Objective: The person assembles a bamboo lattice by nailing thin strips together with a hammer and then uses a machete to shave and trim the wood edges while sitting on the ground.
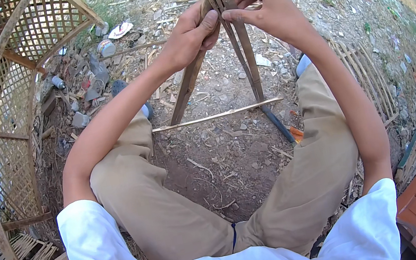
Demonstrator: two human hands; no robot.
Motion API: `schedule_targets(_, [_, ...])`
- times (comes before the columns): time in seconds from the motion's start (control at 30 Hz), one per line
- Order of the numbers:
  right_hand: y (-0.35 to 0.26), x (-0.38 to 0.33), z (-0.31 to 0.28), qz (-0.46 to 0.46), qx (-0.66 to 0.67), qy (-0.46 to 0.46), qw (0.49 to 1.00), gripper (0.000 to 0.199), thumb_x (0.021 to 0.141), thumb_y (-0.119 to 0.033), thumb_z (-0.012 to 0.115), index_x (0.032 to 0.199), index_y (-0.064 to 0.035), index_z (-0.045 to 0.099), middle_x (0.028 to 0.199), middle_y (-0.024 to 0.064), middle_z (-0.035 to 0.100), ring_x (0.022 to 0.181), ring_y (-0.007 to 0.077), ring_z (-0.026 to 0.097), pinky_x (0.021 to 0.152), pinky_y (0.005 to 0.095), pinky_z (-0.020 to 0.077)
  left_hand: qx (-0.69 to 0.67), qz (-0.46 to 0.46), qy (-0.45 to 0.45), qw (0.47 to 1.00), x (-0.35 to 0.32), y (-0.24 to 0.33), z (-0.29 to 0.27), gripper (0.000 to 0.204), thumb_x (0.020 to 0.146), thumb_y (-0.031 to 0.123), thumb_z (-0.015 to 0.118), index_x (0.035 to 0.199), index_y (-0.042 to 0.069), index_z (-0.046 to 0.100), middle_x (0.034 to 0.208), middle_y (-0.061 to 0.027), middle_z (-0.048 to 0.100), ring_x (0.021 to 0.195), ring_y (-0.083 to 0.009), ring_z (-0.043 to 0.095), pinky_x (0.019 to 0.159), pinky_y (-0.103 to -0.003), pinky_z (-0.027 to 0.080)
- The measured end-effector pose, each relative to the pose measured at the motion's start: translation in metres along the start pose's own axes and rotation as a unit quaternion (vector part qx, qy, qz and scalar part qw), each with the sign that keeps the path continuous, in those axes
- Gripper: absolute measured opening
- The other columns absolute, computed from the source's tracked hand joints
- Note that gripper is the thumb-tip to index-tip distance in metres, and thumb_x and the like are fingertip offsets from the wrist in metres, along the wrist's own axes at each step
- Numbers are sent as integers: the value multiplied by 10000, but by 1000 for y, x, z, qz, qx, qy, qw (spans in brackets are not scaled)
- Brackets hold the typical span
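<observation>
i find the left hand [196,33] wrapped round the wooden leg [188,88]; the right hand [265,4] narrow, thumb on the slat [246,48] just right of the left, grip unclear. i'd advise bracing left, aligning tops.

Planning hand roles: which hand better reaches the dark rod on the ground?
Likely the right hand: the dark rod lies toward its side, and it just pinches the wooden slats; the left hand grips fuller.
</observation>
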State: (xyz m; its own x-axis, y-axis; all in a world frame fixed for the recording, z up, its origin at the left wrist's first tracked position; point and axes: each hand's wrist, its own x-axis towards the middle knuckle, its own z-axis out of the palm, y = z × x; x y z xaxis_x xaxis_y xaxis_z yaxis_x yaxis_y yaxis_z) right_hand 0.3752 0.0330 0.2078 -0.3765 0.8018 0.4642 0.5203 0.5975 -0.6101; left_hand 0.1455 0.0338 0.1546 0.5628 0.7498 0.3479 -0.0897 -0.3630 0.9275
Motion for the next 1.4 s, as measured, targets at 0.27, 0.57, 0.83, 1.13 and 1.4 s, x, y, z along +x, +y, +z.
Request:
schedule_targets(0.27, [20,-18,25,129,79,-163,975,534,815,-333,949,1109,4,658,921,79,711,860,174,700,784,358,560,-49,26,69,996,8,-2,7,347,1160,402,485,1178,61,547,738,16,460,599,-63,408,540,-243,339])
schedule_targets(0.57, [35,-11,32,148,21,-86,985,499,891,-382,883,1123,7,675,895,102,707,813,186,675,763,366,546,-105,13,148,983,13,-2,14,329,1160,388,490,1124,66,545,807,-5,517,623,-76,429,550,-239,353])
schedule_targets(0.83, [70,-19,42,-16,-103,5,995,594,948,-422,816,1310,8,622,1222,217,709,1173,339,701,1010,434,551,-209,-16,285,935,13,-6,-5,308,1160,360,487,1124,56,525,932,-36,556,710,-116,481,610,-281,419])
schedule_targets(1.13, [37,-34,59,-17,-106,-124,986,831,937,-647,733,1366,43,559,1237,271,632,1286,421,607,1060,497,515,-247,-110,472,839,5,-26,-28,40,1102,81,408,1129,111,404,966,-52,452,742,-150,495,608,-308,453])
schedule_targets(1.4, [41,-50,125,113,9,-297,948,527,975,-295,796,1267,56,532,1087,238,699,1008,322,739,864,459,578,-292,-22,463,837,4,-42,-65,134,1109,87,413,1238,111,389,961,-51,456,743,-170,498,650,-349,495])
